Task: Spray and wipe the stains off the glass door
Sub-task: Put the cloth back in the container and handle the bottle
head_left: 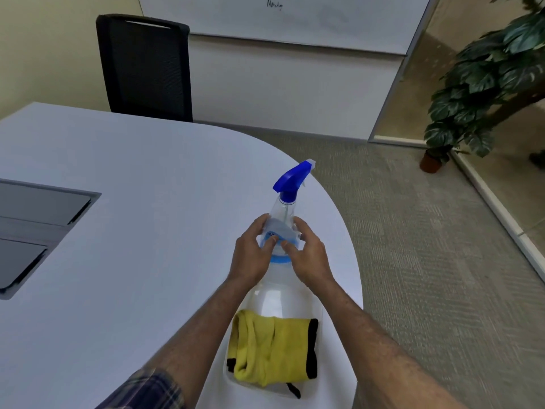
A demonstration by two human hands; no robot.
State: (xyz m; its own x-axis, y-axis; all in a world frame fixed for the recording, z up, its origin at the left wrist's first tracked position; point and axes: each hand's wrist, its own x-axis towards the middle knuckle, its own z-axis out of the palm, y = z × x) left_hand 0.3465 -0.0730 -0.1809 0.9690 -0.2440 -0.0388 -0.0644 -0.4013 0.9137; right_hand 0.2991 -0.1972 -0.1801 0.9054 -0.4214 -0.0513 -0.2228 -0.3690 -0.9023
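Observation:
A clear spray bottle (284, 208) with a blue trigger head stands on the white table (132, 261) near its rounded right edge. My left hand (255, 250) and my right hand (306, 252) wrap its body from either side, fingers meeting on the blue label. A yellow cloth (271, 349) with black trim lies folded in a clear plastic tray (275, 299) just in front of the bottle, between my forearms. Glass panels (424, 93) with a white frame stand at the right.
A black mesh chair (144, 66) stands behind the table. A grey cable hatch (35, 228) is set into the table at the left. A potted plant (483, 93) stands by the glass on the carpet (413, 246). A whiteboard (295, 19) hangs on the far wall.

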